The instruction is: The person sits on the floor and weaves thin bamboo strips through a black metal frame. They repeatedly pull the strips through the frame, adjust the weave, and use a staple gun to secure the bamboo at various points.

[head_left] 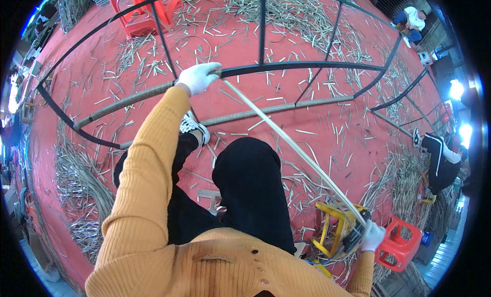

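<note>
A black metal frame (307, 65) of curved bars stretches across in front of me. Part of its near bar is wound with a greenish-brown strip wrapping (125, 104). My left hand (198, 78), in a white glove, is closed round this bar where the wrapping ends. From there a long pale strip (291, 141), like split rattan, runs taut down to the right. My right hand (372, 236), also gloved, grips the strip's other end low at the right, beside a yellow stand (330, 228). A lower bar (276, 109) of the frame is wrapped too.
Cut strip pieces litter the red floor (327, 169). Heaps of long strips (84, 179) lie at the left and right. Red plastic stools stand near my right hand (400, 243) and at the far left (138, 16). Two other people sit at the far right (411, 21) and right (441, 161).
</note>
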Tool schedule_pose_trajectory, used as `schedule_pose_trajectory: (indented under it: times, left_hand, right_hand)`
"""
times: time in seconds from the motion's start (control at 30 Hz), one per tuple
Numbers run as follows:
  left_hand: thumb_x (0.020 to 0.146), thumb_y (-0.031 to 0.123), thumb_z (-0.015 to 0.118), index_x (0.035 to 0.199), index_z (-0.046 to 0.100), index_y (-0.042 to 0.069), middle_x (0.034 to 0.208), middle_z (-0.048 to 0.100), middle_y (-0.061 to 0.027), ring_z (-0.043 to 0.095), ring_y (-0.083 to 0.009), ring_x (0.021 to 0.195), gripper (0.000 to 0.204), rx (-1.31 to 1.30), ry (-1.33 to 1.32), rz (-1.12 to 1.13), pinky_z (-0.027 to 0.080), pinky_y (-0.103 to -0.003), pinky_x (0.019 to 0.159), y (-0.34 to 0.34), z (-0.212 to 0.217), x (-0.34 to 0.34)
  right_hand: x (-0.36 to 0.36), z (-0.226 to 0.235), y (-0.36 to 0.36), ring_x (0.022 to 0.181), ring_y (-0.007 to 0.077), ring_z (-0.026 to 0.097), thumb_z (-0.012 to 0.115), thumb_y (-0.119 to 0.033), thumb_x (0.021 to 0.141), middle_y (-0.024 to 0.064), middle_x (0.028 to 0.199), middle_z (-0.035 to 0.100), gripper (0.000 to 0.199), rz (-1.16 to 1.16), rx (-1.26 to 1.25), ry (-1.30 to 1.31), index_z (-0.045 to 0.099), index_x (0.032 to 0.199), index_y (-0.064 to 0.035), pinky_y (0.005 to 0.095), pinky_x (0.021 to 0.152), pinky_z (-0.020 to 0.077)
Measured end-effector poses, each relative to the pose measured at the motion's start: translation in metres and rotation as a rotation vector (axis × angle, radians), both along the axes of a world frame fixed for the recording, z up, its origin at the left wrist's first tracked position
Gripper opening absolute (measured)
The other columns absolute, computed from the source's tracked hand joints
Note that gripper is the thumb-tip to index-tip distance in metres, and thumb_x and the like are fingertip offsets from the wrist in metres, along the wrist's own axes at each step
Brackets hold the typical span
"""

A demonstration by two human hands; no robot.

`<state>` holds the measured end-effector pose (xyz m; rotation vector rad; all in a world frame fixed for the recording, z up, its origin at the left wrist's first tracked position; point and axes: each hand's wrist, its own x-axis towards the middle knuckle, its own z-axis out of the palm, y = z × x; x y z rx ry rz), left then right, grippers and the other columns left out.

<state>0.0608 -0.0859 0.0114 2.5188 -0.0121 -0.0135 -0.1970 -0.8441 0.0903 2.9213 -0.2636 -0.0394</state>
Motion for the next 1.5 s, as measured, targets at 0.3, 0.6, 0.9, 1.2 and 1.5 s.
schedule_pose_trajectory:
  times: [0.3,0.6,0.9,1.2,1.5]
  left_hand:
    - [0.091,0.023,0.064,0.12,0.064,0.003,0.098,0.07,-0.0121,0.067,-0.0221,0.088,0.035,-0.248,0.398,-0.092,0.053,-0.037,0.083,-0.005,0.012,-0.024]
    - [0.094,0.024,0.063,0.117,0.061,0.008,0.098,0.068,-0.0174,0.067,-0.0329,0.093,0.028,0.15,0.183,-0.123,0.05,-0.04,0.081,-0.027,0.019,-0.054]
    - [0.094,0.025,0.062,0.117,0.06,0.007,0.101,0.066,-0.0189,0.065,-0.034,0.098,0.03,0.071,0.324,-0.13,0.049,-0.041,0.084,-0.024,0.025,-0.046]
    - [0.089,0.032,0.067,0.105,0.061,0.011,0.092,0.068,-0.0138,0.068,-0.035,0.089,0.027,0.256,0.013,-0.108,0.053,-0.045,0.076,-0.038,0.014,-0.063]
    - [0.085,0.037,0.071,0.101,0.065,0.014,0.084,0.067,-0.008,0.069,-0.029,0.078,0.029,0.251,-0.343,0.161,0.053,-0.043,0.067,-0.065,0.002,-0.079]
  right_hand:
    - [0.159,-0.064,0.274,0.107,0.0326,0.065,0.078,-0.02,0.083,0.0165,0.115,0.068,0.029,0.375,0.725,-0.093,0.072,0.105,-0.0018,0.0409,0.093,0.0512]
    - [0.256,-0.164,0.549,0.087,0.0231,0.069,0.071,-0.024,0.091,0.0176,0.104,0.074,0.038,0.369,1.617,0.363,0.068,0.117,0.0027,0.0359,0.081,0.0534]
    - [0.247,-0.154,0.544,0.092,0.0162,0.062,0.063,-0.021,0.097,0.0111,0.105,0.07,0.031,0.214,1.749,0.563,0.063,0.117,0.0025,0.0332,0.081,0.0501]
    - [0.244,-0.102,0.53,0.081,0.0168,0.062,0.06,-0.029,0.1,0.01,0.087,0.072,0.034,0.484,1.437,0.691,0.073,0.106,0.0014,0.034,0.077,0.0496]
    - [0.315,-0.049,0.588,0.072,0.0193,0.07,0.057,-0.013,0.094,0.0127,0.081,0.073,0.022,0.197,1.639,0.578,0.072,0.086,0.0014,0.0334,0.066,0.0552]
